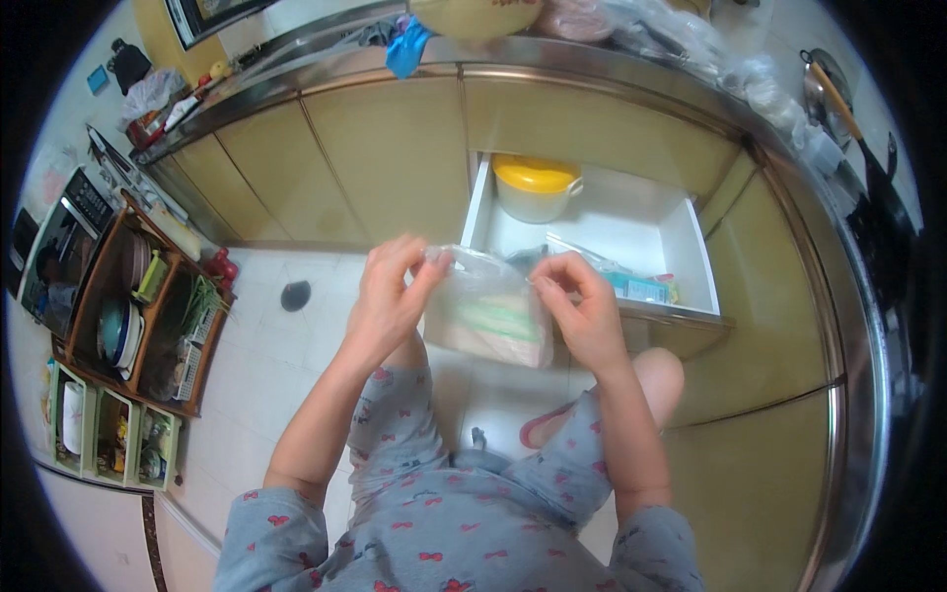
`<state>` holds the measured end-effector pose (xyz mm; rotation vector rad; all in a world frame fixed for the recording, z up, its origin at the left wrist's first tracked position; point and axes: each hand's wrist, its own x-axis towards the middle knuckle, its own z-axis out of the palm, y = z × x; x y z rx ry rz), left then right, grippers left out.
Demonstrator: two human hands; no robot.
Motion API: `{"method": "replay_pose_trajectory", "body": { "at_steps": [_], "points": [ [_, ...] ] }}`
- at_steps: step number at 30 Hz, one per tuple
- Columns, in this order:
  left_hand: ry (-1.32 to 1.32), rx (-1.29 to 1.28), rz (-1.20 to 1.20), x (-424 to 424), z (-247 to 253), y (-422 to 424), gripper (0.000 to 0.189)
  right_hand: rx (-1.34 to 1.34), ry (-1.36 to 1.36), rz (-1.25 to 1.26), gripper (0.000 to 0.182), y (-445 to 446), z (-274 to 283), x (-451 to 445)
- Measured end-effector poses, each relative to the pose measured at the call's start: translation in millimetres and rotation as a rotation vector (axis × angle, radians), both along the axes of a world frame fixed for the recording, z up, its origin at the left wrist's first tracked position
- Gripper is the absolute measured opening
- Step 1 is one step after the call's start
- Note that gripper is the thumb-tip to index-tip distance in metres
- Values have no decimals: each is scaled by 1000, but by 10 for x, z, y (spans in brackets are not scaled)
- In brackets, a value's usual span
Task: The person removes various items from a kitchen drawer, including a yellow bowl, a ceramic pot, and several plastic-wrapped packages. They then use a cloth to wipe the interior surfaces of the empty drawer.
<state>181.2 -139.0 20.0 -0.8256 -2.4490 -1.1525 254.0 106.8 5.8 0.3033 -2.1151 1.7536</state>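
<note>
Between my two hands hangs a clear plastic bag (pixel 488 318) with pale, green-marked contents, blurred too much to name. My left hand (pixel 396 288) pinches the bag's upper left corner between thumb and fingers. At the upper right corner, my right hand (pixel 581 303) grips the edge with thumb and forefinger. Just beyond the bag stands an open white drawer (pixel 629 222). A lidded tub (pixel 538 189) with a yellow top and pale body sits in its back left part. Near the drawer's front lie a turquoise packet (pixel 636 287) and other plastic packaging, partly hidden by my right hand.
Yellowish cabinet doors (pixel 392 148) run under a metal-edged counter. A blue cloth or glove (pixel 407 48) hangs over its edge. At left, a wooden shelf (pixel 159 318) holds plates and vegetables, beside green bins (pixel 115 429). A wok spatula (pixel 840 100) lies at far right. A dark floor drain (pixel 296 295) shows.
</note>
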Motion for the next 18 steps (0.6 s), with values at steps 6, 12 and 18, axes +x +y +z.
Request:
{"method": "replay_pose_trajectory", "body": {
  "at_steps": [6, 12, 18],
  "points": [
    [-225, 388, -61, 47, -338, -200, 29, 870, -302, -266, 20, 87, -492, 204],
    [-213, 525, -84, 3, -320, -418, 29, 1026, -431, -342, 23, 141, -683, -52],
    [-228, 540, -94, 63, -268, -359, 21, 962, -429, -412, 23, 107, -714, -104]
  ]
}}
